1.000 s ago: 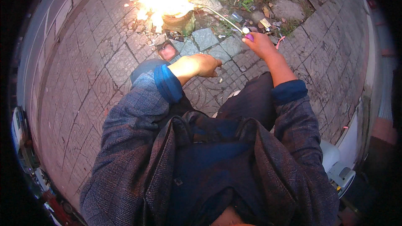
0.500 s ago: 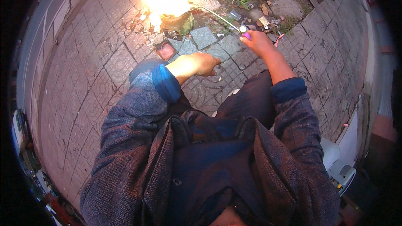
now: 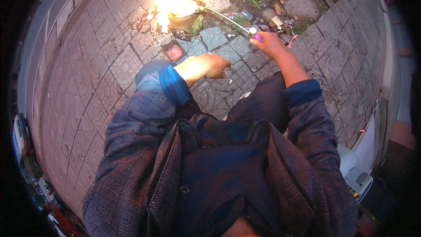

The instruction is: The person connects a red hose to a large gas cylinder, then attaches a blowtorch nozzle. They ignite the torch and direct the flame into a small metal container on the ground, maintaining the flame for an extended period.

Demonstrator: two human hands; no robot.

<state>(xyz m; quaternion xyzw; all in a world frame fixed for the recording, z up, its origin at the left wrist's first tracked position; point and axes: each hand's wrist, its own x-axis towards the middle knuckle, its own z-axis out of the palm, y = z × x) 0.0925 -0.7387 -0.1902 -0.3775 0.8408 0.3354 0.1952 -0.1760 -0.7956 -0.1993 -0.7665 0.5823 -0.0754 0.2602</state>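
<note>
My right hand [image 3: 271, 44] is closed round the purple handle of a thin metal rod [image 3: 228, 18]. A small round white piece [image 3: 252, 30] sits where the rod meets the handle. The rod's far end reaches to the edge of a bright fire [image 3: 172, 1], where glare hides its tip. The flames rise from a round, brownish container [image 3: 180, 23] on the ground. My left hand [image 3: 209, 66] hangs over my left knee, back upward, holding nothing I can see. Its fingers are loosely bent and partly apart, with some of them hidden.
Grey stone slabs [image 3: 213, 38] and a reddish square block [image 3: 174, 52] lie between me and the fire. Rubble, litter and grass [image 3: 258, 2] spread to its right. Patterned paving [image 3: 87, 74] surrounds me, and a white plastic object [image 3: 357, 180] stands behind me on the right.
The flames have shrunk slightly on the left side. My right hand and the rod have shifted very slightly left; my left hand stays nearly still.
</note>
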